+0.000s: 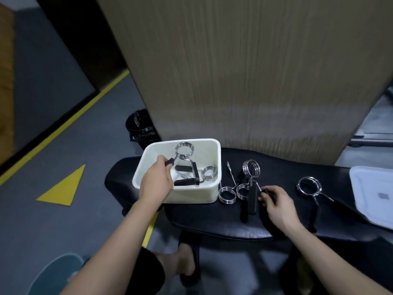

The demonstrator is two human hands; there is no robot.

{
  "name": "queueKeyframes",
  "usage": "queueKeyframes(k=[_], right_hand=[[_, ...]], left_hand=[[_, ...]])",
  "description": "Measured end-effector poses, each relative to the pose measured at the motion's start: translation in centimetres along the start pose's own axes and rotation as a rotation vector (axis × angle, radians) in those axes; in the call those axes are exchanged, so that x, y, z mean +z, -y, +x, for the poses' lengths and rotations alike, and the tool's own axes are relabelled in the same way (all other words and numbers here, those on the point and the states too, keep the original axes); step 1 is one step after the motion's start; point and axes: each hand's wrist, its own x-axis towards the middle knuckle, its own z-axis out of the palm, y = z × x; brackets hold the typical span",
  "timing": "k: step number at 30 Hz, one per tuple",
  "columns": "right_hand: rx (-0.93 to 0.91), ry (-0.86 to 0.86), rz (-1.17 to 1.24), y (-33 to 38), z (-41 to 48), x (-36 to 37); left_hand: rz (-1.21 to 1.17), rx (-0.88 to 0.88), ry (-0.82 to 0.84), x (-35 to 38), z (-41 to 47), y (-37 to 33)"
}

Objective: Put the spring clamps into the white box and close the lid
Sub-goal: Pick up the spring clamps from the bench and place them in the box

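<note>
1. Black grip pinched in my left hand [156, 179] fingers holds a chrome spring clamp [184, 150] over the white box [212, 194].
2. My right hand [277, 204] fingers pinch another clamp's handle [259, 189] on the table [212, 222].
3. Lid [374, 194] lies far right.

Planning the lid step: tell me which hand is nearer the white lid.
Right. The right hand is on the bench beside the clamps, left of the lid; the left hand is farther left, over the white box.

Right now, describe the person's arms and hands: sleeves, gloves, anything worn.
Both forearms are bare, with no sleeves in view. The left hand and the right hand wear no gloves. No watch, ring or wristband shows on either.
</note>
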Motion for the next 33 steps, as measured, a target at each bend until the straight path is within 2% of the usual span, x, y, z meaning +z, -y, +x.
queueKeyframes(k=[4,8,10,18,23,27,33], right_hand=[[0.039,0.013,-0.015,-0.7,-0.3,0.4],[0.074,0.007,-0.012,-1.0,-0.7,0.3],[0.079,0.007,-0.019,-1.1,-0.6,0.3],[0.040,0.024,-0.002,-2.3,-0.3,0.9],[0.031,0.011,-0.005,-2.7,-0.2,1.1],[0.031,0.006,-0.019,-3.1,-0.2,1.1],[0.025,0.004,-0.015,-2.2,-0.4,1.0]], left_hand=[[0.028,-0.021,0.187,1.0,1.4,1.0],[-0.112,-0.031,0.326,1.9,3.4,2.0],[-0.134,0.020,0.371,1.9,4.5,2.2],[0.051,0.246,0.450,3.1,8.8,3.5],[-0.007,0.367,0.525,4.8,9.4,4.3],[0.007,0.388,0.574,6.5,9.5,3.3],[0.075,0.327,0.508,6.9,8.6,1.7]])
